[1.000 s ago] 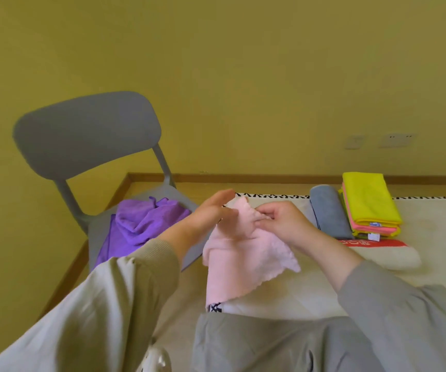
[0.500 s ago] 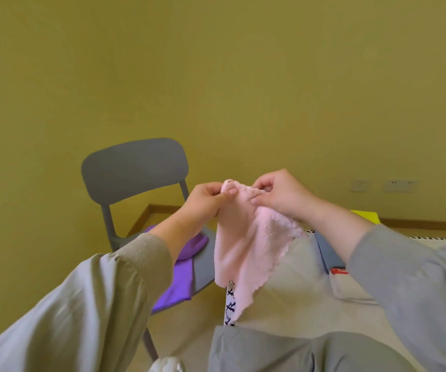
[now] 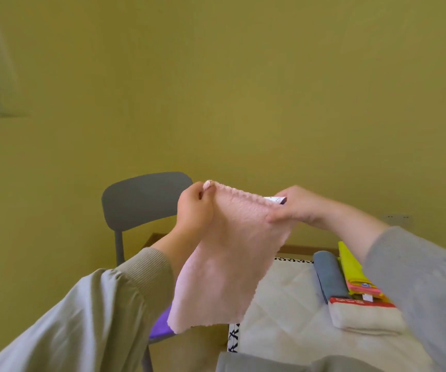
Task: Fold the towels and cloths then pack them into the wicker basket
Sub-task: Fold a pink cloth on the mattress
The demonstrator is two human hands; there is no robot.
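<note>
Plain olive-yellow wall (image 3: 243, 89) across the back, and under it a quilted white mat (image 3: 283, 304) spreading out to the right. A grey chair (image 3: 144, 202) stands at the left, back against the wall. Front and centre is the pink cloth (image 3: 229, 259), held up in the air and hanging loose, its ragged bottom edge dangling over the chair seat and the mat's edge. On the mat's right side sit the folded pieces: a white towel (image 3: 364, 318) with a red band nearest, a grey towel (image 3: 329, 275) and a stack of yellow cloths (image 3: 350, 267) side by side behind it. A sliver of purple cloth (image 3: 160, 326) shows on the chair seat. The left hand (image 3: 193, 210) has a tight grip, pinching the pink cloth's top left corner; the right hand (image 3: 294, 208) pinches the top right, beside a small white label (image 3: 276, 200).
</note>
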